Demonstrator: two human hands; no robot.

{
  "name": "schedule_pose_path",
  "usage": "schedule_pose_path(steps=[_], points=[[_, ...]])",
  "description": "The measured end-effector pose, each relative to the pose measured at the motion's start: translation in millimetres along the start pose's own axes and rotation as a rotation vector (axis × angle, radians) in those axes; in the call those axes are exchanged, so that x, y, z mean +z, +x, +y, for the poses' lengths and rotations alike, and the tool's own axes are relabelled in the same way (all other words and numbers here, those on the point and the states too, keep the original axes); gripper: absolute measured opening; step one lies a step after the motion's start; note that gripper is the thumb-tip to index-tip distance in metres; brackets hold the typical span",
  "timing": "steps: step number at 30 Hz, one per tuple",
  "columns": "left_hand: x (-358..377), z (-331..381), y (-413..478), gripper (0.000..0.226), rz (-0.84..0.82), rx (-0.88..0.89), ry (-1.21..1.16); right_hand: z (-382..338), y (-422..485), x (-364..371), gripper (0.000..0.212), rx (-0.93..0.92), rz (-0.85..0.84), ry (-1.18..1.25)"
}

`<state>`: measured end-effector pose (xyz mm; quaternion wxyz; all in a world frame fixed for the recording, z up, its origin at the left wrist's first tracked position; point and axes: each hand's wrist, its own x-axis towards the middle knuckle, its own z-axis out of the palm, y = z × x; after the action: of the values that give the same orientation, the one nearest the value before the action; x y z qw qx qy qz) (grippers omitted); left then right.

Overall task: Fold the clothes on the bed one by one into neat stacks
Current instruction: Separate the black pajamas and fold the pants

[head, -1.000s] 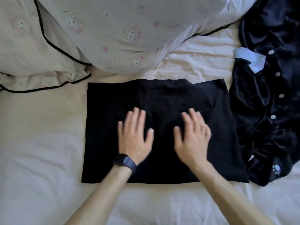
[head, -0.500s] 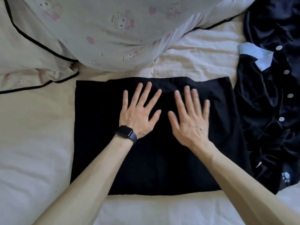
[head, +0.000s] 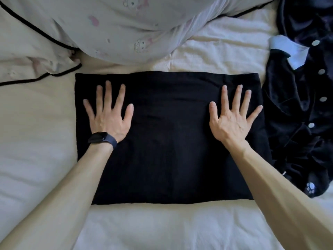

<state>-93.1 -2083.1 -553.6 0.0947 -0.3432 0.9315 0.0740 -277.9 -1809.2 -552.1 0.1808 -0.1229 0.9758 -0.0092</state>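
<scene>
A black garment [head: 169,141] lies folded into a flat rectangle in the middle of the bed. My left hand [head: 109,114], with a dark watch on its wrist, presses flat on the garment's left part, fingers spread. My right hand [head: 232,117] presses flat on its right part, fingers spread too. Neither hand grips any cloth. To the right lies a crumpled dark navy buttoned garment [head: 304,109] with a pale blue collar and white buttons.
A pale duvet with a rabbit print [head: 126,27] bulges at the far side, just beyond the black rectangle. A cream pillow with black piping [head: 30,56] lies far left. The cream bed sheet [head: 36,141] spreads left and near.
Both hands slid from the middle of the black garment up and then apart, the left one to the left part and the right one to the right part.
</scene>
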Motion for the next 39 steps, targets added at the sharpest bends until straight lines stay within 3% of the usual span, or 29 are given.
schedule_pose_path(steps=[4,7,9,13,16,18,21,24,26,28,30,33,35,39], points=[[-16,-8,-70,0.068,0.055,-0.031,-0.019,2,-72,-8,0.068,-0.075,0.151,0.044],[-8,48,-136,0.067,-0.023,0.237,-0.046,-23,-149,13,0.067,-0.328,0.098,0.040],[8,54,-162,0.065,-0.119,0.311,-0.016,-15,-174,32,0.065,-0.360,0.039,-0.016],[21,-34,-157,0.066,-0.177,-0.076,0.048,60,-167,36,0.065,-0.160,0.028,-0.112],[-2,-85,-161,0.063,-0.114,-0.380,-0.015,115,-167,12,0.067,0.114,0.032,-0.062],[-17,-84,-176,0.066,-0.030,-0.461,-0.118,127,-186,-4,0.076,0.292,0.095,0.135],[-26,-46,-212,0.070,0.074,-0.561,-0.360,113,-228,-12,0.085,0.535,0.138,0.628],[-31,4,-239,0.079,0.144,-0.925,-0.700,88,-246,-9,0.075,0.859,-0.056,1.306],[-29,24,-242,0.084,0.146,-1.207,-1.039,75,-244,-8,0.056,0.918,-0.205,1.552],[-19,31,-238,0.094,0.060,-1.326,-1.370,68,-237,-5,0.033,0.945,-0.250,1.677],[-8,26,-230,0.100,-0.008,-1.356,-1.550,67,-224,-5,0.027,0.986,-0.236,1.783],[5,7,-219,0.059,0.004,-1.346,-1.744,79,-211,2,0.040,1.076,-0.201,1.891],[10,-6,-219,0.049,0.008,-1.289,-1.779,86,-210,4,0.036,1.065,-0.201,1.922],[17,-21,-232,0.057,0.072,-1.228,-1.667,95,-221,2,0.031,0.992,-0.133,1.894]])
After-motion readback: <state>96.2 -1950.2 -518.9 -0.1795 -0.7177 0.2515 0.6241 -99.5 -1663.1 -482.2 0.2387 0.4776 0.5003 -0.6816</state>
